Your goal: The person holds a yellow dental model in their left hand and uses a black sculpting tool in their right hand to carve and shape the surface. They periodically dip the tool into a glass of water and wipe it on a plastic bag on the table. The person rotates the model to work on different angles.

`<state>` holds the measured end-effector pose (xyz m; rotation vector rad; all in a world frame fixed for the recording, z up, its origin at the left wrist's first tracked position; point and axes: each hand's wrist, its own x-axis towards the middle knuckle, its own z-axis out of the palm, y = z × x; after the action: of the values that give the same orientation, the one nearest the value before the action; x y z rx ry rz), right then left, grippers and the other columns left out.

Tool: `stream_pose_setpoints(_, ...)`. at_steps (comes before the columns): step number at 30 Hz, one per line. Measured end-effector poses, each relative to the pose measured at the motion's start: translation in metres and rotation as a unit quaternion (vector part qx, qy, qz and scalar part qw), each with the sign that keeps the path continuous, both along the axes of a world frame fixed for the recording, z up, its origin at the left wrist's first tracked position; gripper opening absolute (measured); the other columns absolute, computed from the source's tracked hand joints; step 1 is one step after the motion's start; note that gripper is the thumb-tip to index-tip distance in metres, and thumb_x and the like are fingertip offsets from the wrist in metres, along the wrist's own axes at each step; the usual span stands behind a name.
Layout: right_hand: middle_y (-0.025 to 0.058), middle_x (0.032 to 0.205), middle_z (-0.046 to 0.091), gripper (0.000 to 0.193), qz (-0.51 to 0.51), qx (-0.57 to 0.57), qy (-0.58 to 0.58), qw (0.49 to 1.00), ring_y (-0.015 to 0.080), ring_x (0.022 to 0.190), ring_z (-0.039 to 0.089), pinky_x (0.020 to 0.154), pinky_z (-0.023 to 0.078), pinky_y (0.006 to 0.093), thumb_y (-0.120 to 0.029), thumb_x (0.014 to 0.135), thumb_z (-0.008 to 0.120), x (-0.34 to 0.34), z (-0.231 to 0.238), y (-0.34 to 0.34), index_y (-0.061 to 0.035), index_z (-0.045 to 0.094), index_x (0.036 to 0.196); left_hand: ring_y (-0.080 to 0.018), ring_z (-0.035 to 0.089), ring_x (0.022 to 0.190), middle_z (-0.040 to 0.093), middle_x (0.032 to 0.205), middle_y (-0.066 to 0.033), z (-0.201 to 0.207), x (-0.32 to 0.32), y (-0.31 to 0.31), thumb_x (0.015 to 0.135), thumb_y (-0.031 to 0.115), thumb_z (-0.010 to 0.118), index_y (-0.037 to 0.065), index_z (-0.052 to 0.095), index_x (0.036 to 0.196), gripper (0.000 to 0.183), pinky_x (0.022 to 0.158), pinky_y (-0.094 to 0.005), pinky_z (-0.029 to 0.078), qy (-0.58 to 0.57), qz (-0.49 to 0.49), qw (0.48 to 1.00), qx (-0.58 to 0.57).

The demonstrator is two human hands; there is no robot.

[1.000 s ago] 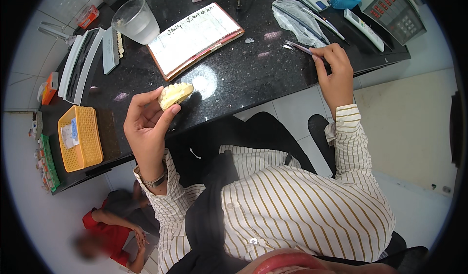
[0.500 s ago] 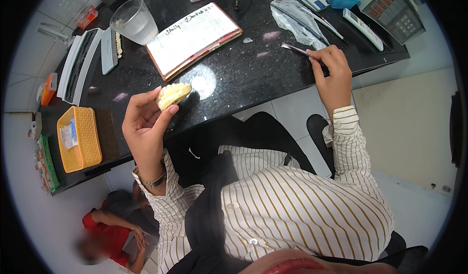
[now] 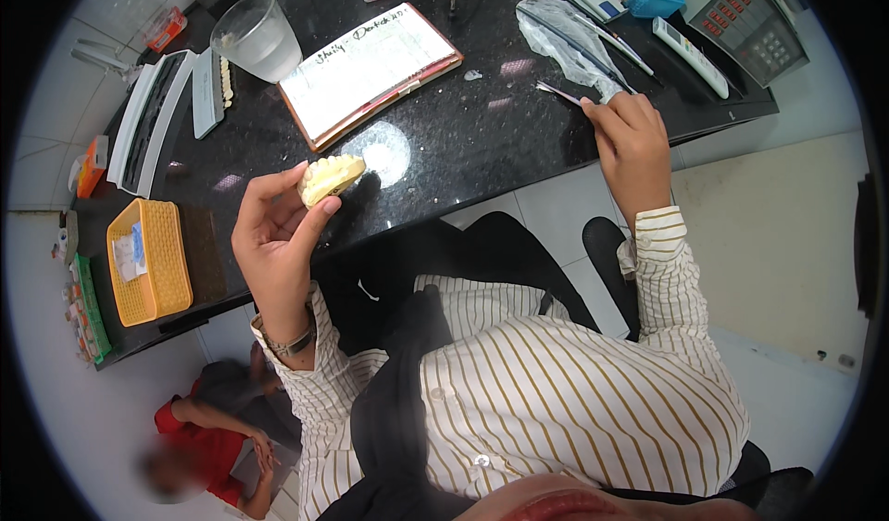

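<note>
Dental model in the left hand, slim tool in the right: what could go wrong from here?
The dental model sits in a pinch grip of the left hand, so it might slip onto the dark counter. The slim tool in the right hand lies close to crumpled clear plastic and could snag it.

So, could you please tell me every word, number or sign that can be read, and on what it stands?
I won't copy wording; writing shows here:
White pad with brown edges: dark handwriting, partly legible; fainter lines too small to read.
Grey keypad panel: red markings, too small to read.
Yellowish dental cast in the left hand: dark mark, too small to read.
</note>
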<state>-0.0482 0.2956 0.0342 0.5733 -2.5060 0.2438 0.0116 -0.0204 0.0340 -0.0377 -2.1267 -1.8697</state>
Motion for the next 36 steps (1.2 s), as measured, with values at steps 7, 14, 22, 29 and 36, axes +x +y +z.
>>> stream_pose_setpoints(7, 0.0047, 0.076, 0.049, 0.017, 0.02, 0.117, 0.023, 0.993, 0.0202, 0.072, 0.05, 0.064, 0.043, 0.0294, -0.002, 0.069, 0.058, 0.005, 0.007, -0.003, -0.0008, 0.06, 0.086, -0.0165, 0.061, 0.088, 0.061, 0.096, -0.0146, -0.002, -0.001, -0.001, 0.074, -0.008, 0.064, -0.004, 0.051, 0.102, 0.031, 0.075, -0.0207, 0.048, -0.004, -0.011, 1.0, 0.022)
stream_pose_setpoints(14, 0.0056, 0.078, 0.052, 0.015, 0.053, 0.157, 0.006, 0.986, 0.0204, 0.076, 0.052, 0.064, 0.044, 0.0292, -0.002, 0.07, 0.057, 0.002, 0.016, 0.0, -0.0008, 0.059, 0.085, -0.0158, 0.06, 0.088, 0.062, 0.095, -0.015, 0.001, 0.0, 0.0, 0.074, -0.008, 0.063, -0.003, 0.051, 0.102, 0.031, 0.074, -0.0203, 0.048, -0.004, -0.014, 0.999, 0.03)
stream_pose_setpoints(22, 0.0071, 0.073, 0.053, 0.016, 0.007, -0.159, -0.128, 0.979, 0.0157, 0.063, 0.054, 0.059, 0.043, 0.0272, -0.004, 0.077, 0.058, -0.015, 0.032, 0.009, -0.0022, 0.06, 0.093, -0.0172, 0.06, 0.091, 0.061, 0.097, -0.0143, -0.001, 0.001, -0.002, 0.075, -0.008, 0.062, -0.002, 0.05, 0.102, 0.03, 0.078, -0.0228, 0.047, -0.022, -0.046, 0.998, 0.031)
stream_pose_setpoints(29, 0.0056, 0.081, 0.052, 0.012, 0.105, -0.354, -0.339, 0.865, 0.0081, 0.055, 0.056, 0.05, 0.048, 0.0232, -0.002, 0.084, 0.05, -0.069, 0.033, -0.027, 0.0003, 0.054, 0.095, -0.017, 0.061, 0.089, 0.062, 0.094, -0.0151, 0.003, 0.001, -0.004, 0.075, -0.006, 0.063, -0.002, 0.052, 0.101, 0.029, 0.076, -0.0218, 0.048, -0.007, -0.042, 0.999, 0.015)
stream_pose_setpoints(36, 0.0088, 0.091, 0.058, 0.019, 0.109, -0.149, -0.193, 0.964, 0.0132, 0.071, 0.058, 0.065, 0.047, 0.0254, -0.005, 0.083, 0.052, -0.132, 0.019, -0.047, -0.0027, 0.057, 0.101, -0.0173, 0.062, 0.087, 0.063, 0.091, -0.0149, 0.002, -0.003, -0.001, 0.074, -0.003, 0.066, -0.002, 0.054, 0.098, 0.026, 0.075, -0.0236, 0.049, -0.003, -0.035, 0.999, 0.02)
